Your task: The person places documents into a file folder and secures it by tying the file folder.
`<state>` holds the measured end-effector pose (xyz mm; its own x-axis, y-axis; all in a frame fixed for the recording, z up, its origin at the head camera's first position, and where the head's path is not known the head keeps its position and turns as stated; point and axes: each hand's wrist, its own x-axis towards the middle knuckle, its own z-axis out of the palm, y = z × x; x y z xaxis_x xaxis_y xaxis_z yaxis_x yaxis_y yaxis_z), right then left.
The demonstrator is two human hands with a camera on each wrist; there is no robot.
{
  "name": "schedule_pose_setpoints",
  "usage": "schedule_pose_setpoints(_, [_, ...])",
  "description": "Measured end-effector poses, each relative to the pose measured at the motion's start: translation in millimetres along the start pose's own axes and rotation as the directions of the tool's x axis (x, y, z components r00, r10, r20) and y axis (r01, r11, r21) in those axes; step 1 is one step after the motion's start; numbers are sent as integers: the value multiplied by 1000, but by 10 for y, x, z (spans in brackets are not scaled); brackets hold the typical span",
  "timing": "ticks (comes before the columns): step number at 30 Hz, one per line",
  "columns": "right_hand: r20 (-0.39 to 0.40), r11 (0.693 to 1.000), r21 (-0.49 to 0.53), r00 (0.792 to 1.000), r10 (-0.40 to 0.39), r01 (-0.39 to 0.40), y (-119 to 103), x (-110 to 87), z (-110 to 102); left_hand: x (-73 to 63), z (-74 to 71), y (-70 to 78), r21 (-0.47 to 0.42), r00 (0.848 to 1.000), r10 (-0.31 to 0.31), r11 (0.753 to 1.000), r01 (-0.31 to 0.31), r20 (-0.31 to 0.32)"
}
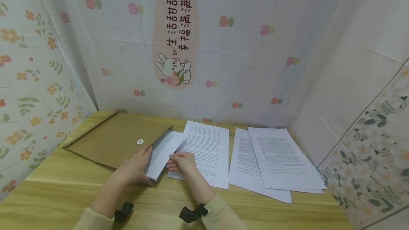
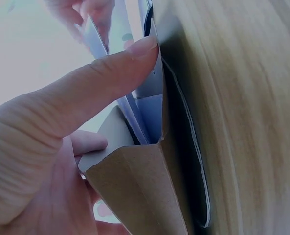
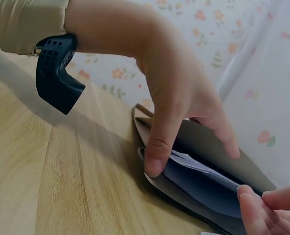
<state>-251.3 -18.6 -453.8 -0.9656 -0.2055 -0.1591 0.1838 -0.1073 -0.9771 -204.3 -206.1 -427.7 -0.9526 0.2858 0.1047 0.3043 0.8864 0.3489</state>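
The left hand (image 1: 136, 166) grips the envelope (image 1: 116, 137) at its mouth and the right hand (image 1: 183, 162) pinches the papers (image 1: 163, 150), so I think these should slide flat, unbent.

White cloth (image 1: 243, 81) across upper frame, scattered heart-shaped prints (image 1: 224, 21). Pink oval patch (image 1: 176, 35) left of top centre; dark characters (image 1: 172, 26), cartoon rabbit (image 1: 173, 67) at its lower end. Orange-flowered cloth (image 1: 32, 81), left edge. Pale blossom-patterned panel (image 1: 377, 173), lower right. Wood-grain tabletop (image 1: 271, 215) along bottom.

Curtained nook, home/ofc unclear: wood tbl (image 1: 156, 207) w/ cartoon backdrop (image 1: 246, 59), floral drapes (image 1: 32, 81)
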Motion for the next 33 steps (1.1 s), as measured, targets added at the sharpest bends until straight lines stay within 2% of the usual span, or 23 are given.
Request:
schedule_pose_setpoints(8, [-14, 991, -136, 1000, -12, 10, 19, 50, 98, -3, -17, 35, -13, 1000, -6, 1000, 6, 16])
schedule_pose_setpoints(16, [25, 978, -206, 999, 43, -37, 17, 88, 155, -5, -13, 35, -23, 1000, -12, 1000, 13, 24])
schedule_pose_setpoints(22, [51, 977, -189, 993, 107, -95, -29, 140, 181, -9, -12, 34, -33, 1000, -4, 999, 4, 23])
schedule_pose_setpoints(29, [117, 982, -68, 976, 184, -177, -58, 186, 188, -20, -19, 34, -42, 1000, 0, 999, 1, 31])
schedule_pose_setpoints(33, [141, 980, -47, 970, 196, -192, -62, 203, 189, -15, -12, 30, -46, 999, 1, 999, 1, 34])
